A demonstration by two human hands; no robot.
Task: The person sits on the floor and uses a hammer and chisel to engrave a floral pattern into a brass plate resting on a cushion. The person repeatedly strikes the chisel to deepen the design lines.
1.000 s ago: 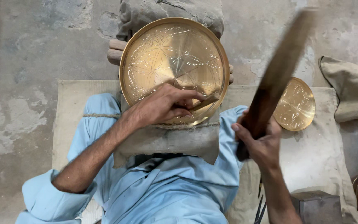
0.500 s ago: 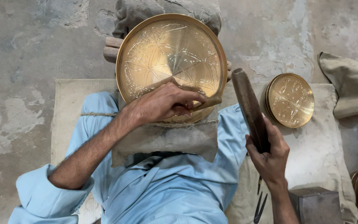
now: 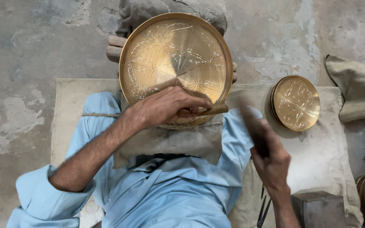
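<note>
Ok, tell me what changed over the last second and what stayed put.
The right hand swung its dark wooden mallet down from raised high to low beside the chisel, blurred with motion. Nothing was let go or newly grasped. The left hand stays holding the chisel on the large brass plate; the small brass plate has not moved.

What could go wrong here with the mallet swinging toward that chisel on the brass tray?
1. The left hand pinches the chisel close to its struck end, so an off-line blow from the blurred wooden mallet in the right hand could hit fingers.
2. The engraved brass tray leans tilted on cloth-covered knees; it may slip, marring the pattern.
</note>
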